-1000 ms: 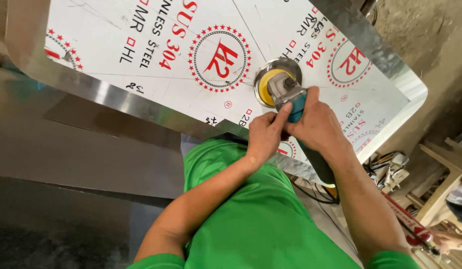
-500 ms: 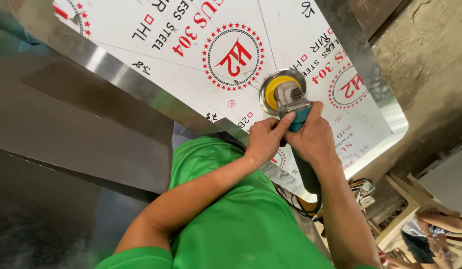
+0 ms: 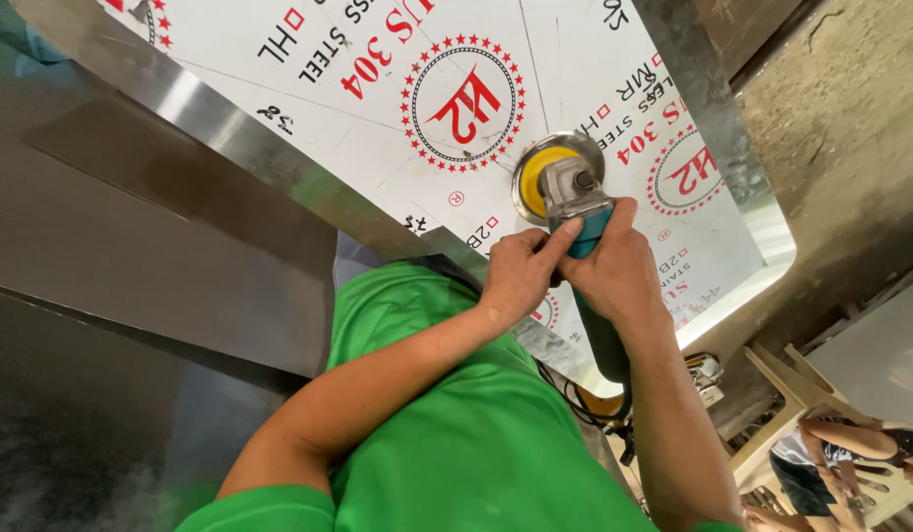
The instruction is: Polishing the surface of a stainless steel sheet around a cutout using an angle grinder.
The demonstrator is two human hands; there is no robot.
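Note:
Both my hands grip a teal angle grinder (image 3: 573, 202) with a grey head and a yellow disc (image 3: 535, 175). My left hand (image 3: 521, 271) wraps the front of the body, thumb up near the head. My right hand (image 3: 617, 276) holds the body just behind it. The disc rests against a stainless steel sheet (image 3: 397, 108) covered in white protective film with red and black print. My green shirt (image 3: 447, 433) fills the lower middle.
A bare steel panel (image 3: 171, 246) lies to the left of the sheet's folded edge. A concrete wall (image 3: 841, 138) is on the right. Another person sits near a wooden chair (image 3: 782, 414) at the lower right. A cable and another tool (image 3: 708, 374) lie under the sheet's end.
The view has shifted, so the sheet and grinder sit slightly more to the right and higher. Both hands keep the same grip on the grinder.

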